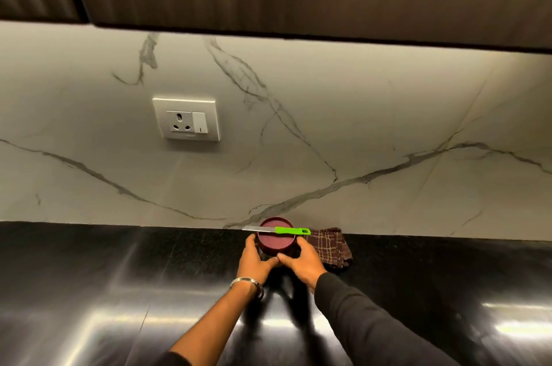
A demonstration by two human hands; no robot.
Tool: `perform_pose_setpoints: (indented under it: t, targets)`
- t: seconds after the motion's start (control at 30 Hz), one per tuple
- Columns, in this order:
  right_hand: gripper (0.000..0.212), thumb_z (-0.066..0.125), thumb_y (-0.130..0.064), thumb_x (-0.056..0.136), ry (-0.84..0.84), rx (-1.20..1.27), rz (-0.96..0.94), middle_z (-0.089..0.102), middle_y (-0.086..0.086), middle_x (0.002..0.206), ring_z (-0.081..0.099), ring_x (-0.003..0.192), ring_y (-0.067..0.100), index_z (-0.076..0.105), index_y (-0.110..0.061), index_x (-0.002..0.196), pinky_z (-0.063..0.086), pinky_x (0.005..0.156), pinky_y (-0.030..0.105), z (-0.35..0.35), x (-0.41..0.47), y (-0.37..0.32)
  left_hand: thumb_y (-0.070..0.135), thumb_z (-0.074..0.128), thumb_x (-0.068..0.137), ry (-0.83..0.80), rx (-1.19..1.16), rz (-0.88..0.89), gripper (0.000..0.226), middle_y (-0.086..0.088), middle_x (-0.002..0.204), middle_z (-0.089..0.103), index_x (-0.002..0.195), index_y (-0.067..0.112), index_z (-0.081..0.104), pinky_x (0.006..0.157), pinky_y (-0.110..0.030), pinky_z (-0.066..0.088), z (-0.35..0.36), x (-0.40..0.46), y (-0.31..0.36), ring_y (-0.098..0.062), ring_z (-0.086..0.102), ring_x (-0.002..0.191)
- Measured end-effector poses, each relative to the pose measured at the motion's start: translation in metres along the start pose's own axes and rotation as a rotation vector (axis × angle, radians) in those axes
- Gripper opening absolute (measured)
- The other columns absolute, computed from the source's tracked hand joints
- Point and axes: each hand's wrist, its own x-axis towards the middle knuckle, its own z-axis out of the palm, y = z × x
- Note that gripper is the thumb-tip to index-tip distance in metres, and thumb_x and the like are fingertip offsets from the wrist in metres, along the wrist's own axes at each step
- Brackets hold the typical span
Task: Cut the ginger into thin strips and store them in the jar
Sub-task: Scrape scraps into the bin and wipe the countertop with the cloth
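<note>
Hands are cupping the jar [274, 241] from both sides — the left hand [254, 258] and right hand [302, 261] are curling round it, thumbs meeting in front. It is standing on the black counter [119, 291] by the marble wall — a green-handled knife [276, 229] is lying across its maroon lid, a checked cloth [330, 246] just beside.

Knife [276, 230] atop jar [276, 241], cloth [330, 246] right.

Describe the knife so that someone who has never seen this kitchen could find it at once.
Look along the black counter to where it meets the marble wall. There both hands hold a jar with a dark red lid. The knife lies flat across that lid; its bright green handle sets it apart from the brown checked cloth beside it.
</note>
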Motion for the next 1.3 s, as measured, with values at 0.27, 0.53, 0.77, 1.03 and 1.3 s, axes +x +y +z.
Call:
perform_pose_setpoints:
  t: [0.27,0.53,0.77,1.03,1.3]
  targets:
    - [0.057,0.079,-0.005,0.083,0.023,0.033,-0.005,0.066,0.003,0.126,0.062,0.117,0.016,0.056,-0.012,0.135,0.046,0.108,0.034,-0.015,0.028,-0.004,0.011,0.087,0.069,-0.034,0.035,-0.014,0.083,-0.004,0.126,0.057,0.136,0.016,0.038,0.094,-0.022,0.046,0.012,0.038,0.006,-0.017,0.057,0.115]
    - [0.058,0.076,-0.002,0.086,-0.03,0.086,0.039,0.064,-0.002,0.127,0.059,0.12,0.012,0.053,-0.017,0.137,0.046,0.099,0.021,-0.019,0.025,0.005,0.019,0.087,0.07,-0.036,0.083,-0.067,0.08,-0.004,0.126,0.056,0.131,0.021,0.035,0.098,-0.032,0.049,0.018,0.038,-0.007,-0.018,0.057,0.115]
    - [0.069,0.082,-0.006,0.079,0.012,-0.001,0.04,0.063,-0.002,0.128,0.058,0.121,0.013,0.052,-0.019,0.139,0.044,0.112,0.036,-0.02,0.018,0.006,0.022,0.086,0.067,-0.04,0.206,-0.055,0.092,-0.01,0.135,0.05,0.141,0.017,0.032,0.107,-0.037,0.044,0.017,0.036,-0.012,-0.025,0.051,0.127]
    - [0.088,0.075,-0.013,0.089,0.13,-0.064,0.141,0.034,0.01,0.156,0.055,0.127,0.027,0.022,-0.015,0.159,0.049,0.1,0.031,-0.004,-0.049,0.001,0.027,0.081,0.079,-0.028,0.375,-0.059,0.099,-0.011,0.155,0.031,0.154,0.018,0.017,0.112,-0.037,0.038,-0.01,-0.022,-0.027,-0.025,0.037,0.141]
    - [0.08,0.075,-0.022,0.089,-0.011,-0.227,0.05,0.044,0.009,0.146,0.058,0.117,0.022,0.031,-0.015,0.156,0.05,0.098,0.033,0.035,-0.126,-0.001,0.029,0.075,0.085,0.025,0.467,-0.022,0.084,-0.009,0.152,0.034,0.152,0.019,0.025,0.11,-0.033,0.037,-0.068,-0.105,-0.045,-0.024,0.042,0.136]
